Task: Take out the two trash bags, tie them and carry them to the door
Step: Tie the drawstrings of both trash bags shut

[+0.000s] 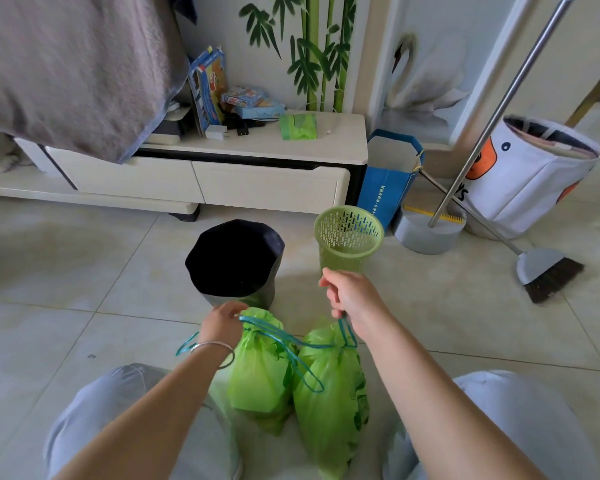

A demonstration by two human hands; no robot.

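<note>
Both green bags (329,393) sat bunched at six o'clock, left hand (220,323) and right hand (350,296) each had a pinching grip on the blue drawstrings (284,337); looked mid-tying, knotting next.

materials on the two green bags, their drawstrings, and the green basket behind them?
Left bag and right bag: thin, slightly translucent green plastic film, judging by the soft crinkles and light showing through. Drawstrings: flat teal plastic ribbon, glossy; the left hand and right hand pinch them. Green basket: rigid moulded plastic, matte, with slotted walls.
</note>
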